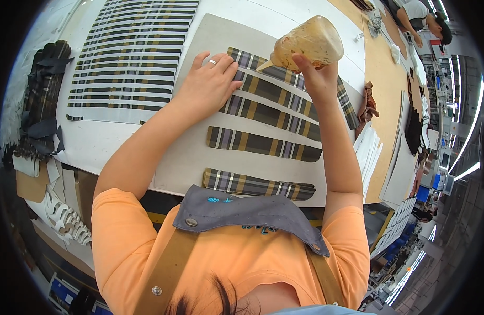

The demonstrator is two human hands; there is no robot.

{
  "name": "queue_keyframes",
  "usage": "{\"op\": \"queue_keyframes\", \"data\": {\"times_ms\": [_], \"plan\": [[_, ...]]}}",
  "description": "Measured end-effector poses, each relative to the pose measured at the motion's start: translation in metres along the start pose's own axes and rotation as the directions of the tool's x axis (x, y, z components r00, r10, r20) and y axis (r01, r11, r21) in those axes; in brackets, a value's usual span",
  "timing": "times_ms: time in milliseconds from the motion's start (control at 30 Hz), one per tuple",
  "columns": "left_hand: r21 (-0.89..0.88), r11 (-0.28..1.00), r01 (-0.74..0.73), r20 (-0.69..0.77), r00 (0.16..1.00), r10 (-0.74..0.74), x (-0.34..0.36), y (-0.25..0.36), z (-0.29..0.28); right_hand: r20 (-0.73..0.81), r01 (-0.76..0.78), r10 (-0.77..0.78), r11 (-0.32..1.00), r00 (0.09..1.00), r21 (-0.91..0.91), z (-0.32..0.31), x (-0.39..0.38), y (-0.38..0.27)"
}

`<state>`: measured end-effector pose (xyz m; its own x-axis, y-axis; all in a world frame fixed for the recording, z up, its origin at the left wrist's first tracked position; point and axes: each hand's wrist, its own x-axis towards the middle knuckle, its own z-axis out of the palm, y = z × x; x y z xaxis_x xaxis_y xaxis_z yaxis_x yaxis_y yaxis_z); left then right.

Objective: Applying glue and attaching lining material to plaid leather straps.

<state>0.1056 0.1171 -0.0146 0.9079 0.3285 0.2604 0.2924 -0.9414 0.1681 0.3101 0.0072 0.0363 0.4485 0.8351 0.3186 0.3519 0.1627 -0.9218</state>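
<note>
My right hand (318,76) is wrapped round a translucent squeeze bottle (310,39) with yellowish, glue-like residue inside. The bottle is tilted, its pointed nozzle (264,65) angled down to the left over the farthest plaid fabric strip (244,59). Whether the nozzle touches the cloth I cannot tell. My left hand (210,79), with a ring on one finger, rests at the left ends of the far strips, fingers bent and slightly apart. Several plaid strips, among them a nearer one (263,144), lie in rows on a grey board (187,142).
Many plaid strips (131,58) lie in a stack of rows at the far left. A dark fabric bundle (45,89) sits at the left edge. Right of the board are a brown crumpled piece (368,102) and white strips (367,157). Another person (415,16) works at the far right.
</note>
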Motion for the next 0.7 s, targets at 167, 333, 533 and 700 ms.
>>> {"op": "queue_keyframes", "data": {"times_ms": [167, 333, 533, 700], "plan": [[-0.004, 1.000, -0.003, 0.008, 1.000, 0.003, -0.0003, -0.0005, 0.0019, 0.040, 0.027, -0.025, 0.998, 0.999, -0.060, 0.0045, -0.0007, 0.0018], [-0.009, 1.000, 0.011, 0.067, 0.998, -0.010, 0.0016, 0.0008, -0.0034, 0.041, 0.056, -0.048, 0.978, 0.998, -0.201, 0.0040, -0.0017, 0.0029], [-0.041, 0.999, -0.002, 0.028, 1.000, 0.003, 0.0008, -0.0009, 0.0002, 0.083, 0.112, -0.093, 0.961, 0.992, -0.254, 0.0044, -0.0015, 0.0049], [-0.046, 0.999, -0.008, 0.029, 1.000, 0.009, 0.0010, -0.0011, -0.0018, 0.115, 0.138, -0.102, 0.916, 0.988, -0.377, -0.0039, -0.0057, 0.0068]]}}
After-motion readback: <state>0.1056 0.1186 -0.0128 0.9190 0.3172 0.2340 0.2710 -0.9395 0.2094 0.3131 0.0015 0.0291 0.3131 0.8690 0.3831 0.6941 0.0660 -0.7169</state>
